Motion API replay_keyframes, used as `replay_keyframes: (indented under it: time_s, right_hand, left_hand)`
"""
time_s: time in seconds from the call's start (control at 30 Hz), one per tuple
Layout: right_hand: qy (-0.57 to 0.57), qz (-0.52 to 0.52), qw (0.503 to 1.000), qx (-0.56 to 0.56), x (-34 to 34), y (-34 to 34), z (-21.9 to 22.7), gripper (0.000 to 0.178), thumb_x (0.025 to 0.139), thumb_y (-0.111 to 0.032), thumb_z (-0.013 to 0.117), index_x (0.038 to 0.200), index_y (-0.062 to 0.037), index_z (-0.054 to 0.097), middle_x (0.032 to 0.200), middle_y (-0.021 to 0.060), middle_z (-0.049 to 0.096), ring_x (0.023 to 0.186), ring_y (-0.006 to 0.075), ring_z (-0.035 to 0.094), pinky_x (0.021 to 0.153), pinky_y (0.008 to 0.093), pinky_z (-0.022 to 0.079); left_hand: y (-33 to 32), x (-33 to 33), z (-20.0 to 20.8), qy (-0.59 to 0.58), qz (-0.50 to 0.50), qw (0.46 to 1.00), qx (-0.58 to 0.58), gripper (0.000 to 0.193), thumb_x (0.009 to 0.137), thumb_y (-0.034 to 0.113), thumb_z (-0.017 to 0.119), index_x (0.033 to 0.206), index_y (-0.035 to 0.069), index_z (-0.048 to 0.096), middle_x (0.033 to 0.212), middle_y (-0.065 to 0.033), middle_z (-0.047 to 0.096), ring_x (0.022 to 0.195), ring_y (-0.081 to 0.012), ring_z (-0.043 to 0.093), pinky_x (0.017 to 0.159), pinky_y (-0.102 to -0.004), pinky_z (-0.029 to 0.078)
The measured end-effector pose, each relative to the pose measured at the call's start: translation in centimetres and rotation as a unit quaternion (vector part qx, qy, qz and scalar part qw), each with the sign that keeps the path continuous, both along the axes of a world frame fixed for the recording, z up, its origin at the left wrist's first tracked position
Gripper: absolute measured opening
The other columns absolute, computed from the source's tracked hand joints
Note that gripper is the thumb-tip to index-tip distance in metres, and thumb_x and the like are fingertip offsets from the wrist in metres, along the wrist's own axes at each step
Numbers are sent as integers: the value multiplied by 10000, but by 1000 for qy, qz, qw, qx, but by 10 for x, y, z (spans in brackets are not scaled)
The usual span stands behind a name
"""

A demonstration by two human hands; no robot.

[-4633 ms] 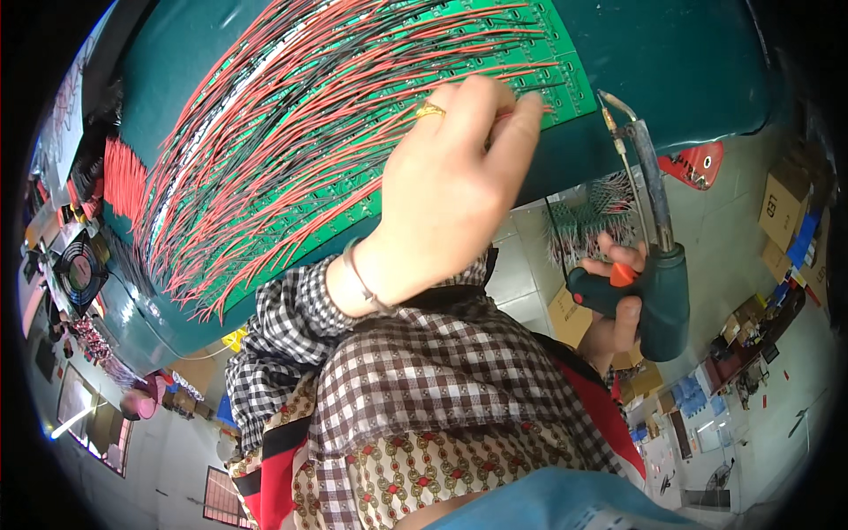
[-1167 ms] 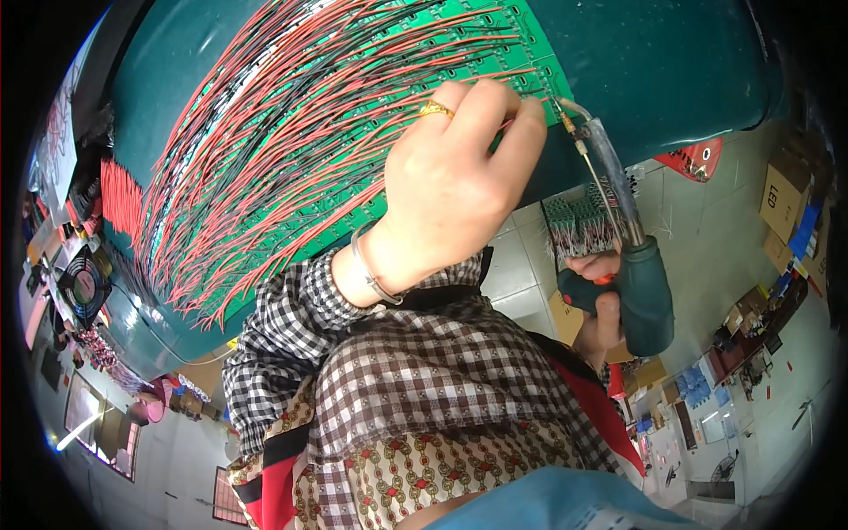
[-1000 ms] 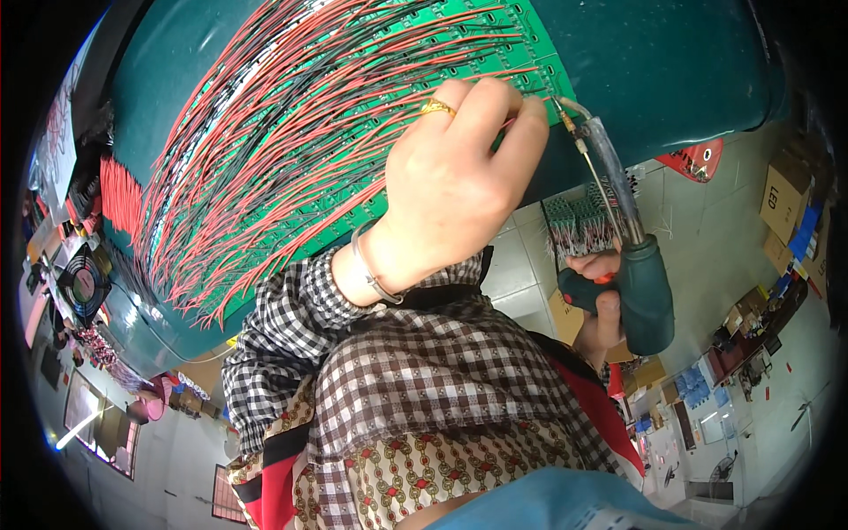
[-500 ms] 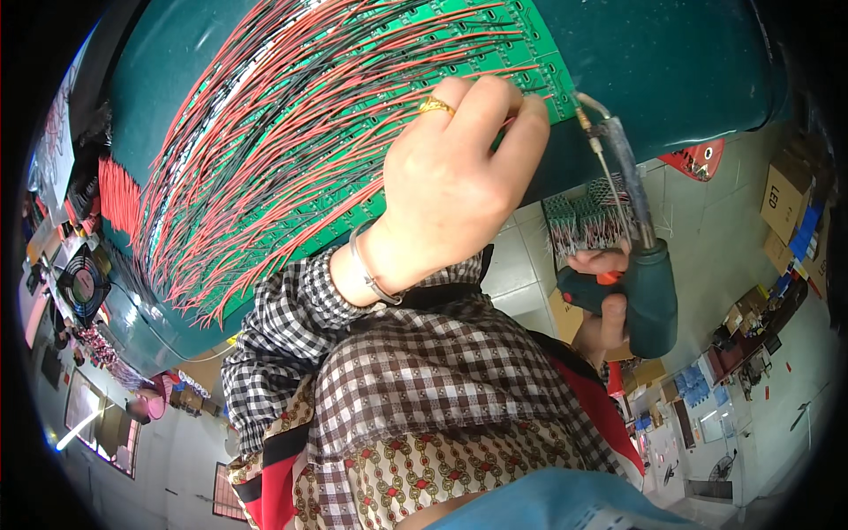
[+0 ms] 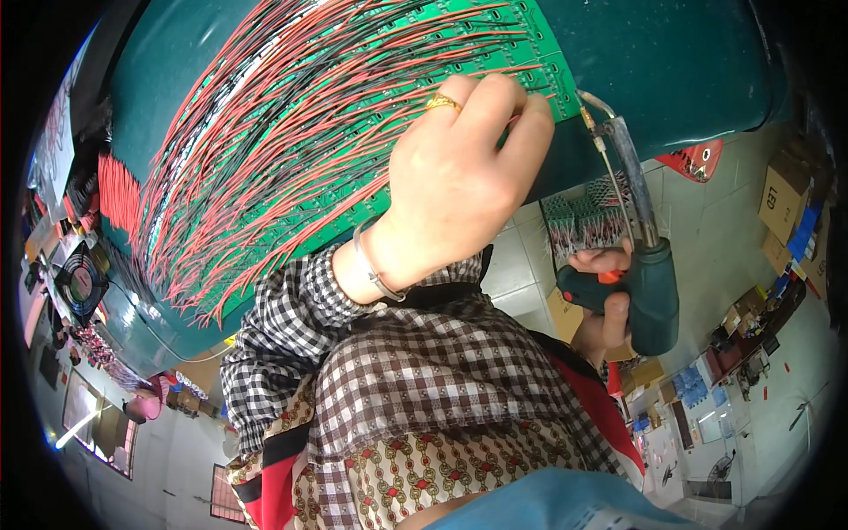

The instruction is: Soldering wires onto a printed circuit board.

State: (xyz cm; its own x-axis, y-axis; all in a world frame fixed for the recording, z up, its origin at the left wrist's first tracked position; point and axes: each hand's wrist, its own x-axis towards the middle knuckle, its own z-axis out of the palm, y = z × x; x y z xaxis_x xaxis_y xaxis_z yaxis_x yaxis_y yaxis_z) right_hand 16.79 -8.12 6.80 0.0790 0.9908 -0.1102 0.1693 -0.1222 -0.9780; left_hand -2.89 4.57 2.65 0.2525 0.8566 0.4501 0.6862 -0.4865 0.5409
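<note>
My left hand [image 5: 464, 168], with a ring and a bracelet, is closed in a pinch over the near right part of a green circuit board panel [image 5: 558, 79]. Its fingertips are mostly hidden, but a bit of red wire shows between the fingers. Many red and black wires [image 5: 265, 150] fan out leftward from the panel. To the right, my right hand [image 5: 605, 305] grips a dark green soldering gun [image 5: 654, 300] with a trigger. The gun's bent metal tip [image 5: 594, 102] and thin solder feed tube [image 5: 609, 168] point up at the panel's right edge, close to my left fingers.
The panel lies on a dark green work surface [image 5: 671, 71]. Below its edge, on the right, stand stacked wired boards [image 5: 583, 221] and a red object [image 5: 693, 162]. Cardboard boxes [image 5: 786, 199] are farther right. A small black fan [image 5: 81, 274] stands at the left.
My left hand has shifted very slightly to the right, still pinched. The soldering gun has barely moved, its tip still by the panel's edge.
</note>
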Motion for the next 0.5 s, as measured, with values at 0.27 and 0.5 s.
replay_keyframes:
  time_s: [0.27, 0.5]
  right_hand:
    - [22, -77, 997, 9, -15, 5, -2, 629, 971, -341, 428, 1303, 187, 348, 1010, 191, 579, 896, 292, 626, 745, 358, 596]
    - [68, -180, 979, 70, -9, 23, -8, 669, 981, -492, 425, 1318, 86, 398, 961, 125, 585, 873, 254, 616, 723, 370, 601]
  left_hand:
    - [2, -4, -5, 36, -4, 999, 26, 327, 666, 93, 621, 991, 71, 635, 872, -49, 513, 764, -206, 523, 567, -275, 475]
    - [8, -55, 5, 191, 7, 982, 11, 514, 825, 351, 690, 1314, 255, 568, 1220, -82, 552, 1106, -274, 534, 913, -426, 428]
